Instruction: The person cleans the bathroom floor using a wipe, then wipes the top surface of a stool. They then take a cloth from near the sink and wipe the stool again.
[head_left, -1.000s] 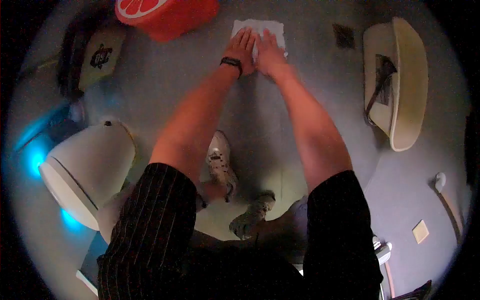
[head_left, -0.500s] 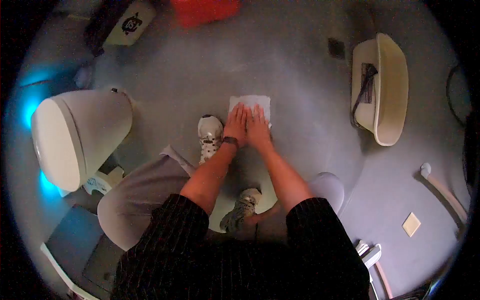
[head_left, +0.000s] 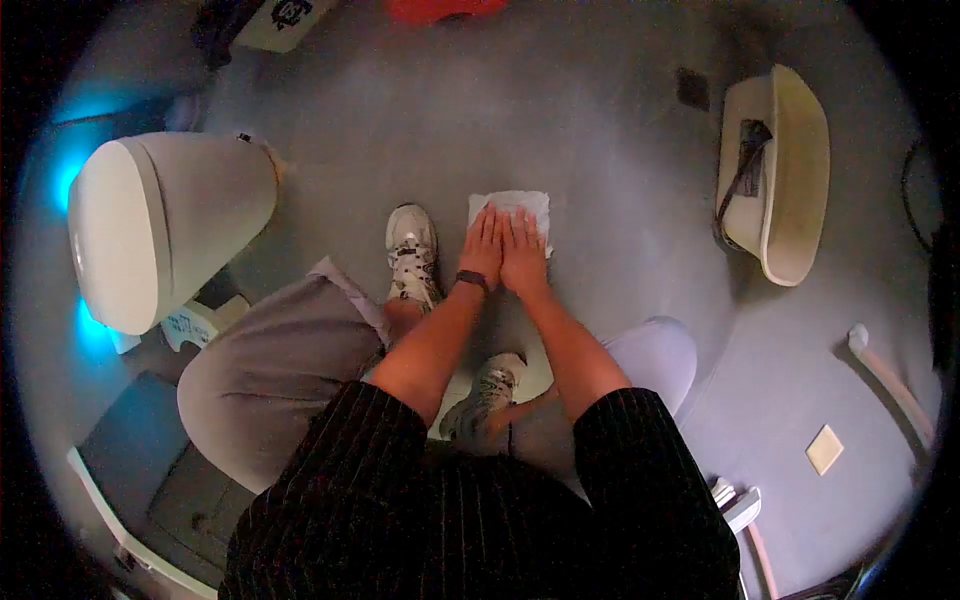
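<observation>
I saw the white cloth (head_left: 512, 198) lying on the grey floor (head_left: 560, 120) at twelve o'clock in my view. The left hand (head_left: 484, 245) and right hand (head_left: 523, 253) rested side by side on it, flat and unclenched, fingers straight. A toilet (head_left: 190, 220) stood around nine o'clock, a pale basin (head_left: 797, 185) around two.

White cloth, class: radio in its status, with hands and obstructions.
Left hand and right hand flat, side by side, on white cloth. Cloth spread on grey floor. Pale shoe left of it, not touching.

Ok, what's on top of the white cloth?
The left hand and right hand lie side by side on the white cloth. Its surface beneath them is covered from view.
</observation>
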